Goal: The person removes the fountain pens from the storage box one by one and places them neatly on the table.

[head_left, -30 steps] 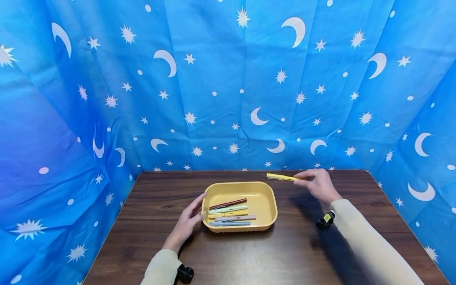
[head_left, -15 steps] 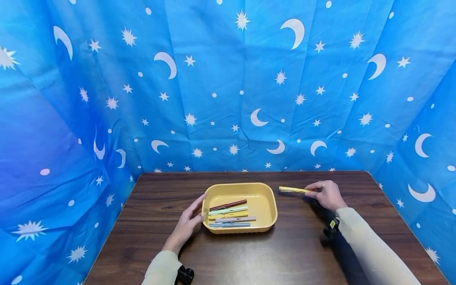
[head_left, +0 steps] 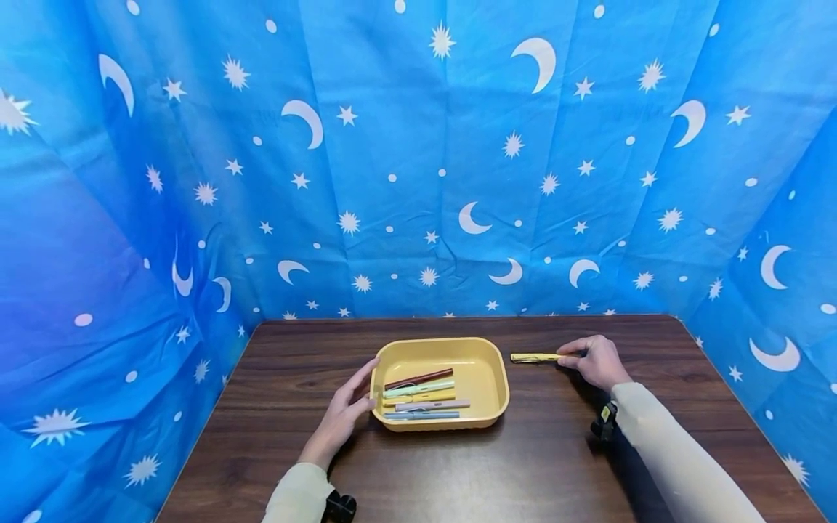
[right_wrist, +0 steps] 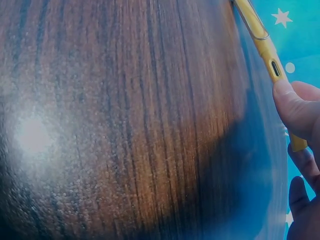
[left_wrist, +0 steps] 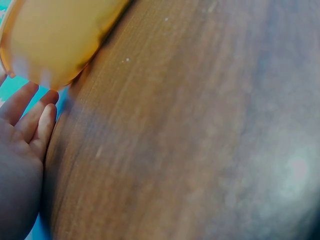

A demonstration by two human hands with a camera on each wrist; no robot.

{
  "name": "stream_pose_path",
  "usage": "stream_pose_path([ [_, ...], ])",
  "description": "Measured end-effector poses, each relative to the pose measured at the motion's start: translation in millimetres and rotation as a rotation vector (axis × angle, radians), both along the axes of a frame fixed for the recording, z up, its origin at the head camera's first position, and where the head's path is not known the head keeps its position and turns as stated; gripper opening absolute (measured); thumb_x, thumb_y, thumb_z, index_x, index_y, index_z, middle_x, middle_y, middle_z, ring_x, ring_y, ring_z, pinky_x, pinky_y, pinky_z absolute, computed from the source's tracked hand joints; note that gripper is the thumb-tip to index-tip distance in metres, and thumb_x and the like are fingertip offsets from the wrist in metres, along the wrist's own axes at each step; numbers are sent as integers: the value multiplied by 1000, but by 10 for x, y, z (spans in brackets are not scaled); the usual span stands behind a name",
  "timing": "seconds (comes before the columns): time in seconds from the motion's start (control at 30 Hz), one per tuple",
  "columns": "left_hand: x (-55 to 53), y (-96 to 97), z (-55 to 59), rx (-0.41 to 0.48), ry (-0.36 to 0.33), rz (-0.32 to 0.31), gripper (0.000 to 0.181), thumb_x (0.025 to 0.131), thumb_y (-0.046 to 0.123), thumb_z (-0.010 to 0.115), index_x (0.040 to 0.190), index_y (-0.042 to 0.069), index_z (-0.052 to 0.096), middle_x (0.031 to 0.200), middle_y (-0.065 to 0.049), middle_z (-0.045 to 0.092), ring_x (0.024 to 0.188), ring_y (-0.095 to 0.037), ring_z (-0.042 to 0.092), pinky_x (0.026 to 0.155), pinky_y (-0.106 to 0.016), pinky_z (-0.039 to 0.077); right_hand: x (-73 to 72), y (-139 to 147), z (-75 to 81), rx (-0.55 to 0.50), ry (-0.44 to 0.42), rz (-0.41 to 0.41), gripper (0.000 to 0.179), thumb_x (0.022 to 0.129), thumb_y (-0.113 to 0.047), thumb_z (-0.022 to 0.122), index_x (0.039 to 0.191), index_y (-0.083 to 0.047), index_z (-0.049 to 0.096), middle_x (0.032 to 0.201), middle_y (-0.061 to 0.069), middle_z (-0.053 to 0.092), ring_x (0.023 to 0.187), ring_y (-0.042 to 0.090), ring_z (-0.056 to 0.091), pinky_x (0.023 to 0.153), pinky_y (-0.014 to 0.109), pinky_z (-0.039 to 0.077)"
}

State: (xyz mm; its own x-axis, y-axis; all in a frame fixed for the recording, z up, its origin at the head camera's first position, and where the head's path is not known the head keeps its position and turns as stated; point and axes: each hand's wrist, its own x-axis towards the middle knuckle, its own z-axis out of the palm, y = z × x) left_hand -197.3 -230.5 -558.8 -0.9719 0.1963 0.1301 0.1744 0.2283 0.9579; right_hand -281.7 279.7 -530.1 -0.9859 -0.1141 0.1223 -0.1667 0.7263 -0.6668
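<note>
In the head view my right hand pinches one end of a yellow pen low over the table, just right of the tray. The right wrist view shows the thumb pressed on the barrel of that pen, below its metal clip. My left hand rests against the left end of a yellow tray, fingers extended along the wall. Inside lie several pens side by side: dark red, mint green, another yellow pen, pinkish grey and blue-grey.
A dark wood-grain table carries everything. Behind it and at both sides hangs a blue cloth with white moons and stars, meeting the table's back edge. Black wrist cameras sit at both sleeves.
My right hand has lowered the yellow pen toward the table, first shifting right and nearer the front. The left hand, tray and pens in it have stayed in place.
</note>
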Motion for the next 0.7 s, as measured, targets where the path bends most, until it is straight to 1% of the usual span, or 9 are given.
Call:
stream_pose_path([
  [0.23, 19, 12, 0, 13, 2, 6, 76, 92, -1, 57, 163, 20, 41, 168, -9, 38, 152, -34, 39, 111, -15, 39, -6, -25, -20, 5, -15, 16, 11, 89, -11, 83, 99, -8, 85, 109, 17, 78, 102, 36, 67, 96, 59, 54],
  [0.47, 7, 17, 2, 19, -1, 15, 76, 91, -2, 57, 162, 19, 42, 167, -10, 39, 151, -34, 40, 111, -15, 39, -38, -22, -61, 24, -39, 31, 12, 89, -10, 83, 100, -9, 85, 112, 17, 77, 108, 37, 66, 100, 62, 51],
  [0.7, -3, 14, -1, 9, -7, 15, 75, 92, -1, 58, 163, 21, 42, 168, -7, 38, 153, -31, 38, 114, -17, 37, -39, -16, -82, 43, -33, 46, 11, 88, -8, 83, 99, -8, 85, 106, 14, 78, 101, 34, 66, 97, 60, 53],
])
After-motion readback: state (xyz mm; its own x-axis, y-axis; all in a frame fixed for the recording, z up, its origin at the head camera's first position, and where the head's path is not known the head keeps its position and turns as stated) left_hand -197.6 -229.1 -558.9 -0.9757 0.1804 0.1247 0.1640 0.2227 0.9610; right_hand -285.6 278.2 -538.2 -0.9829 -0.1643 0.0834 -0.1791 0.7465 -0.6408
